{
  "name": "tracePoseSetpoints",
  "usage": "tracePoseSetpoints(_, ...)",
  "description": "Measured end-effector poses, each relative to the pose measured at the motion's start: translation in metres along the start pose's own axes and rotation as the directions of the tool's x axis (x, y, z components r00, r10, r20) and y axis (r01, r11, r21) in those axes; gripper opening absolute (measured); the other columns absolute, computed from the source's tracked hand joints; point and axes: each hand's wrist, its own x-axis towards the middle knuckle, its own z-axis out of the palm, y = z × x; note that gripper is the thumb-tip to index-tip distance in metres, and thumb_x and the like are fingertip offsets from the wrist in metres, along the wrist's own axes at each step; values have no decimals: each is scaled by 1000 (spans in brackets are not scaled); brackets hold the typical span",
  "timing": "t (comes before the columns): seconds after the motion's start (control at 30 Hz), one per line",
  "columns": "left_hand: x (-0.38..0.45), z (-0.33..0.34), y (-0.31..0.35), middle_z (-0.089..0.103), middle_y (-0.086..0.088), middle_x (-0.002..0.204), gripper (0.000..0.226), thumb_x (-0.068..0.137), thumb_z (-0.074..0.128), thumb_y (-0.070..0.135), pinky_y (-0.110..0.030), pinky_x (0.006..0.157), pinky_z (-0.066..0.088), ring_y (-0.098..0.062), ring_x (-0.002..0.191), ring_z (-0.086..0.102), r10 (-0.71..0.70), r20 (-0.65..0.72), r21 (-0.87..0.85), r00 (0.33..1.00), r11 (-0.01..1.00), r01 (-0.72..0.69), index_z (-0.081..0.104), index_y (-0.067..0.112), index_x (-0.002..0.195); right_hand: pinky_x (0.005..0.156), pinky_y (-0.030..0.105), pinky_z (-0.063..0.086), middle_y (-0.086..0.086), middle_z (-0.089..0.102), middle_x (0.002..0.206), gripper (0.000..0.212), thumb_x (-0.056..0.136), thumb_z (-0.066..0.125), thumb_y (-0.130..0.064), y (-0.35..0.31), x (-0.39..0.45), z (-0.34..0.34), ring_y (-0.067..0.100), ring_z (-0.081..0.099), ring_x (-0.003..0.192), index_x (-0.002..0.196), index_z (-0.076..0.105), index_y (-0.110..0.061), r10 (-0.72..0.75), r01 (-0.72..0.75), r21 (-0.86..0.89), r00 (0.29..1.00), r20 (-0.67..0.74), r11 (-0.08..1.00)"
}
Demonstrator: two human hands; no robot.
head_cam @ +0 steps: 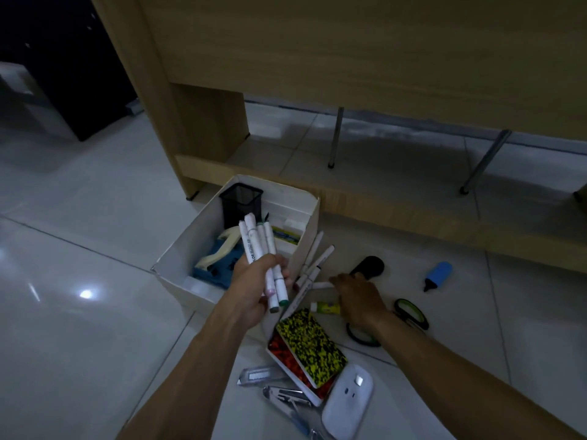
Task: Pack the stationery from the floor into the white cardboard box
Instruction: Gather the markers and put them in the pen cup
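The white cardboard box (178,258) stands open on the floor with a black mesh pen cup (241,201), a blue hole punch (219,265) and small packets inside. My left hand (257,287) grips a bundle of white markers (260,249) over the box's near right corner. My right hand (359,296) reaches down to more white markers (314,265) lying beside the box, fingers on one of them. A small glue tube (327,308) lies just under that hand.
On the floor lie two patterned notebooks (311,344), a white mouse (349,398), a cutter (260,374), a stapler (286,398), scissors (413,314), a tape ring (359,338), a black oval object (370,266) and a blue highlighter (438,274). A wooden desk (349,58) stands behind.
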Motion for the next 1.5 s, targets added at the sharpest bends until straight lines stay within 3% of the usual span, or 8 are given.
tracePoseSetpoints(0.2, 5, -6, -3, 55, -11, 71, 25, 92, 52, -1, -25, 48, 54, -14, 48, 56, 34, 18, 9, 999, 999, -34, 51, -2, 117, 87, 36, 36, 12, 47, 126, 30, 95, 52, -28, 4, 6, 4, 28, 42, 115, 120, 49, -11, -11, 1, -167, 998, -59, 986)
tracePoseSetpoints(0.43, 3, 1, -2, 56, -13, 70, 29, 88, 55, -4, -27, 48, 54, -16, 50, 57, 94, 12, 151, 995, 984, -95, 51, -3, 117, 58, 28, 39, 9, 51, 109, 20, 92, 48, -19, 8, -8, -14, 21, 53, 79, 110, 46, -12, 317, -280, 208, 933, -172, 937)
tracePoseSetpoints(0.57, 4, 2, -3, 57, -12, 68, 31, 88, 55, -4, -28, 48, 54, -14, 47, 58, 106, 4, 172, 994, 980, -105, 51, -4, 119, 56, 26, 39, 5, 51, 82, 18, 88, 58, -25, -18, 7, -19, 17, 49, 65, 92, 50, -10, 518, -441, 790, 835, 187, 426)
tracePoseSetpoints(0.67, 5, 0, -5, 61, -10, 65, 32, 87, 57, -3, -34, 57, 58, -14, 49, 61, 107, -3, 186, 994, 977, -105, 53, 1, 118, 53, 27, 41, 9, 57, 74, 20, 85, 67, -23, -45, 21, -8, 19, 50, 57, 81, 55, -7, 502, -464, 848, 814, 293, 257)
tracePoseSetpoints(0.93, 4, -1, -10, 65, -5, 61, 30, 85, 58, -2, -52, 73, 57, -13, 49, 64, 154, -4, 252, 988, 956, -148, 56, 6, 114, 76, 29, 46, 17, 62, 119, 44, 92, 57, -41, -78, 40, 10, 30, 62, 106, 111, 54, -1, 716, -511, 763, 692, 93, 395)
tracePoseSetpoints(1.2, 4, 2, -6, 66, 4, 53, 25, 83, 60, 1, -52, 73, 55, -16, 55, 65, 136, 13, 317, 991, 939, -132, 57, 18, 100, 56, 24, 50, 5, 62, 80, 36, 86, 65, -28, -56, 25, -2, 16, 57, 63, 112, 62, -2, 571, -520, 710, 796, 200, 476)
tracePoseSetpoints(1.33, -2, 5, -6, 66, -2, 57, 30, 82, 60, -1, -63, 81, 51, -17, 54, 64, 144, -11, 310, 990, 941, -134, 57, 11, 109, 49, 24, 39, 6, 59, 93, 48, 91, 59, -30, -47, 13, -8, 11, 48, 60, 134, 50, -11, 526, -470, 716, 834, 169, 516)
tracePoseSetpoints(1.5, -9, 8, -8, 65, -10, 79, 36, 83, 60, 2, -53, 70, 56, -23, 67, 64, 183, -34, 362, 983, 919, -158, 54, 16, 116, 43, 20, 33, 12, 62, 123, 49, 92, 56, -31, -44, 15, -9, 11, 51, 63, 137, 49, -12, 530, -452, 694, 840, 120, 560)
